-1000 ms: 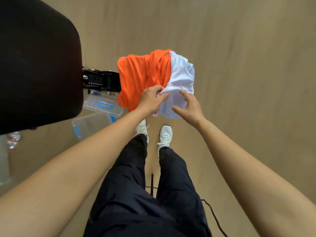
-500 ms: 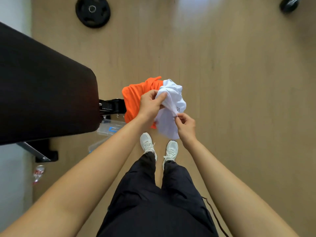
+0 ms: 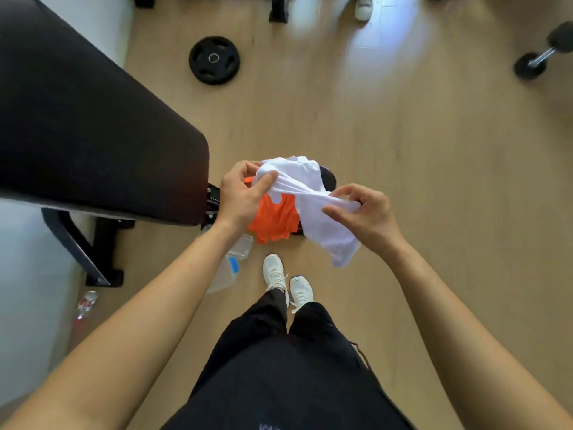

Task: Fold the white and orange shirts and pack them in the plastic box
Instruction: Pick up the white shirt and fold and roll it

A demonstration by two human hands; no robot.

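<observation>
1. 6 o'clock, nearest: 1 pair of black trousers and 2 white sneakers, toes toward 12.
2. Centre, held up over the wood floor: 2 hands, 2 shirts. The left hand is curled round one end of the white shirt, thumb on top of the cloth. The right hand pinches the same shirt between thumb and fingertips.
3. White shirt: bunched and pulled into a taut band between the hands. Long axis runs 10→4 o'clock, with a loose tail hanging past the right hand toward 6.
4. Orange shirt: bunched, hangs below the left hand and behind the white one. Long axis 12→6. What grips it is hidden.
5. Plastic box: 1, clear with a blue latch, on the floor at 7 o'clock of the shirts, partly covered by the left forearm. A second clear plastic piece sits just beside it; can't tell if it's the lid. Box contents can't be read. Both shirts are outside it.
6. 8 o'clock: 1 red-and-white can, blurred, on the floor.
7. 9–10 o'clock: 1 weight bench with a black pad.
8. Far: 1 weight plate lying flat at 11, 1 dumbbell at 2, and 1 white shoe at the top edge, 1 o'clock.
</observation>
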